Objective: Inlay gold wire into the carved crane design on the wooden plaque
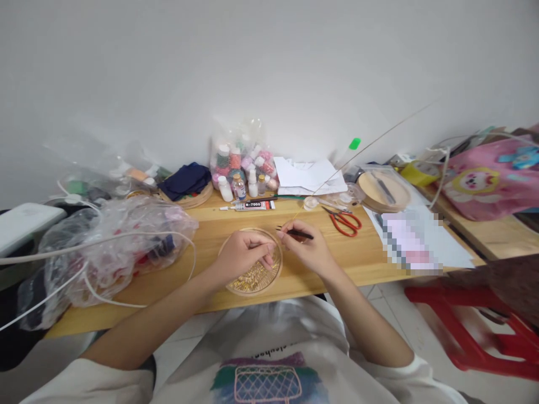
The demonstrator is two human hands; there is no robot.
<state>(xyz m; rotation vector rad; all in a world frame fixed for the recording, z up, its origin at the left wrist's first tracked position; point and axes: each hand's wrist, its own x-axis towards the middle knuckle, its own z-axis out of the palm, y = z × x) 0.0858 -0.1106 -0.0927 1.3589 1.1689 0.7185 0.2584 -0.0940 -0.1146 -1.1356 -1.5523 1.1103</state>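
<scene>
A round hoop (252, 289) with gold-coloured bits on its face lies at the table's front edge. Over its upper part is my left hand (246, 252), thumb and fingers pinched together; whatever they hold is too small to make out. Just right of the hoop, my right hand (309, 247) is closed around black tweezers (302, 233), whose tips point left, toward my left hand. The two hands are close but apart. Behind my right hand stands a small white spool (310, 203), with a thin yellowish thread near it. Red-handled pliers (346, 224) lie right of it.
Behind the hoop lie a B-7000 glue tube (255, 206) and small bottles (239, 188). A bag of bead jars (242, 151) leans on the wall. Crumpled plastic bags (122, 247) and white cables fill the left side. White papers (446, 238) are at right, a red stool (467, 325) below.
</scene>
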